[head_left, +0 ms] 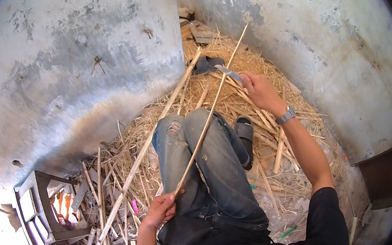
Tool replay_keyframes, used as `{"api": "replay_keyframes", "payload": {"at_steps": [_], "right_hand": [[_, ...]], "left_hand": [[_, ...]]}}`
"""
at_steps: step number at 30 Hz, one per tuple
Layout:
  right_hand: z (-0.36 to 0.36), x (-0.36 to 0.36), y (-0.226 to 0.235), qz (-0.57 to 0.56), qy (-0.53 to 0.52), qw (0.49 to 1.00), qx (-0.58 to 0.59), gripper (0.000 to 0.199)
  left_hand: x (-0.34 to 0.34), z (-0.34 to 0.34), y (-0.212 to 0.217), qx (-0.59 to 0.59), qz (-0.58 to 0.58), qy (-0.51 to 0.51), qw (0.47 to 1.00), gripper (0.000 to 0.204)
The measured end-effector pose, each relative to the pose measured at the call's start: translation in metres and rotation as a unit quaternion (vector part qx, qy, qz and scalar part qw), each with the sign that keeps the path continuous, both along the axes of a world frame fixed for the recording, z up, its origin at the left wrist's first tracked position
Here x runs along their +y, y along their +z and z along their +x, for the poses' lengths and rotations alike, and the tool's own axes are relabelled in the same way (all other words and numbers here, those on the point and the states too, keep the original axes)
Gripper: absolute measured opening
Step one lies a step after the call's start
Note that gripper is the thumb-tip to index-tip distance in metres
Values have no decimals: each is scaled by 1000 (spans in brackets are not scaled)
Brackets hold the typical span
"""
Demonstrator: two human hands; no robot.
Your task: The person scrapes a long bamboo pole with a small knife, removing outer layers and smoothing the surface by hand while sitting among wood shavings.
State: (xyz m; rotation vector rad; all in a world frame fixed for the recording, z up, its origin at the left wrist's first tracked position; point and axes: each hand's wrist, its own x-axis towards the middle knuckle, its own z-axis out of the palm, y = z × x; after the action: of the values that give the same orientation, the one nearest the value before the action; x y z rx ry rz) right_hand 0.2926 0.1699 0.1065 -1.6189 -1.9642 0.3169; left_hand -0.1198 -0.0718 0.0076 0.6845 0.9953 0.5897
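A long, thin wooden stick [208, 121] runs slantwise over my lap, from near my waist up to the far right. Its near end is pinched in my left hand [159, 211], fingers curled, beside my thigh. My right hand [261, 92] is closed round a knife [230, 73], whose handle is mostly hidden in the fist. The grey blade points left and lies across the stick's upper part, seemingly touching it. The stick's far tip [246, 27] reaches past the blade, in front of the wall.
Straw-like shavings [268, 73] and loose wooden strips [281, 146] cover the floor. A longer strip [138, 163] leans left of my knees. Dark slippers [206, 64] lie ahead. A dark frame [46, 207] stands at left. Stained walls [334, 58] meet in front.
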Motion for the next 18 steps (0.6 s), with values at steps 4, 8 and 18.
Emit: {"api": "replay_keyframes", "payload": {"at_steps": [4, 8, 18], "right_hand": [[-20, -8, -3, -6, -3, 999, 35, 43], [-24, 0, -38, 7, -17, 1000, 11, 40], [-70, -33, -46, -13, 44, 998, -43, 41]], "left_hand": [[-1, 5, -9, 21, 17, 5, 1000, 54], [5, 7, -5, 30, 21, 15, 999, 49], [4, 12, 3, 50, 9, 40, 998, 43]]}}
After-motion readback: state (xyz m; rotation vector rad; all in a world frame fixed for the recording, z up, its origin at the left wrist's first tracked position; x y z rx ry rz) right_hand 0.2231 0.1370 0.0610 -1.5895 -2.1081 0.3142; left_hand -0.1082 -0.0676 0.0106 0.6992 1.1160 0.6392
